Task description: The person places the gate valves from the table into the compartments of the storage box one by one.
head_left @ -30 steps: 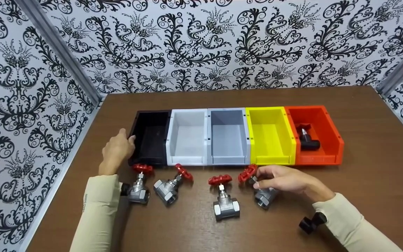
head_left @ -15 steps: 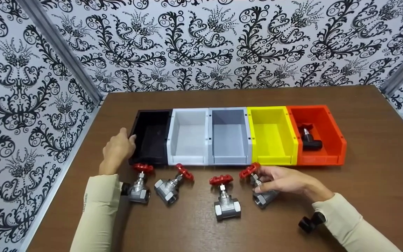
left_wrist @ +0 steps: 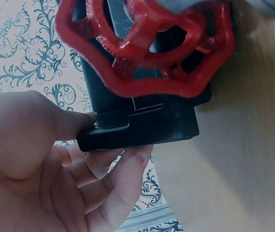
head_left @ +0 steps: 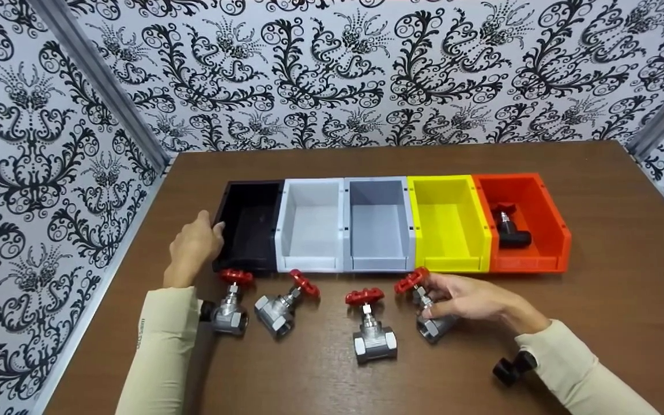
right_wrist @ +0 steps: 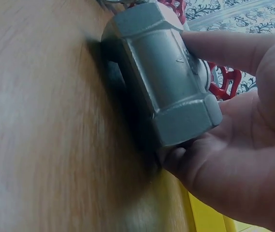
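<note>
In the head view my left hand (head_left: 195, 245) grips the left wall of the black bin (head_left: 250, 227). The left wrist view has the thumb over the bin's rim and the fingers on its outer side. My right hand (head_left: 476, 297) holds the rightmost gate-type valve (head_left: 433, 328), which has a red handwheel (head_left: 411, 280); thumb and fingers grip the metal body (right_wrist: 168, 72) from both sides in the right wrist view. Another valve (head_left: 374, 343) lies left of it. Two further valves, one upright-looking (head_left: 229, 317) and one slanted (head_left: 275, 314), lie before the black and white bins.
A white bin (head_left: 310, 265), a grey bin (head_left: 381, 265), a yellow bin (head_left: 453, 265) and a red-orange bin (head_left: 554, 253) continue the row. A black-handled part (head_left: 513, 237) lies in the red-orange bin. Patterned walls (head_left: 332, 75) stand behind and left of the brown table (head_left: 309, 386).
The valve in my right hand has tilted slightly, and the thumb has shifted a little down its body. My left hand keeps its grip on the black bin.
</note>
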### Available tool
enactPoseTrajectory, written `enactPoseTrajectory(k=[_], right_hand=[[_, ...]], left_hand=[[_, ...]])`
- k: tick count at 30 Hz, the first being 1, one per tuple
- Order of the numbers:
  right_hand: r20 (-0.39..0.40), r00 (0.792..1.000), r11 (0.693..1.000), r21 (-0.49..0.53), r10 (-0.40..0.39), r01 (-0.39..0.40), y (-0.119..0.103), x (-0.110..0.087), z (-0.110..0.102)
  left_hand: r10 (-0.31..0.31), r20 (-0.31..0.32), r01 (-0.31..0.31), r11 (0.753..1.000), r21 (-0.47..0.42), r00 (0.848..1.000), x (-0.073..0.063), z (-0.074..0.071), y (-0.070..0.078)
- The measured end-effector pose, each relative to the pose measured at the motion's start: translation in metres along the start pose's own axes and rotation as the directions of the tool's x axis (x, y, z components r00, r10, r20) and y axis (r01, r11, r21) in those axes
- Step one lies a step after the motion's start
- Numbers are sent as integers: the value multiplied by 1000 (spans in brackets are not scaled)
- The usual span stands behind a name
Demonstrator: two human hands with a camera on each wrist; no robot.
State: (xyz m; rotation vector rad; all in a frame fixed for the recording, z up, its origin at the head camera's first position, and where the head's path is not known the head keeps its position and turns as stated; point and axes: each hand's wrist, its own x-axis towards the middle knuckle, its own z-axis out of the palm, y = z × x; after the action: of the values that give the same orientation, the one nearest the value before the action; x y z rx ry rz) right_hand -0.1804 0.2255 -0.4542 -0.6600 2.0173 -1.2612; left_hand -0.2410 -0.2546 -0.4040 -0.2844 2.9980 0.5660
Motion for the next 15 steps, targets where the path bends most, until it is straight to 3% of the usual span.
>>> enactPoseTrajectory(k=[6,15], right_hand=[[-16,1000,997,-73,-23,21,3,-2,-1],[1,999,997,-75,-37,37,2,-3,-1]], left_hand=[[-10,9,10,1000,16,1000,0,-1,1],[-11,-2,11,1000,23,1000,1,0,1]])
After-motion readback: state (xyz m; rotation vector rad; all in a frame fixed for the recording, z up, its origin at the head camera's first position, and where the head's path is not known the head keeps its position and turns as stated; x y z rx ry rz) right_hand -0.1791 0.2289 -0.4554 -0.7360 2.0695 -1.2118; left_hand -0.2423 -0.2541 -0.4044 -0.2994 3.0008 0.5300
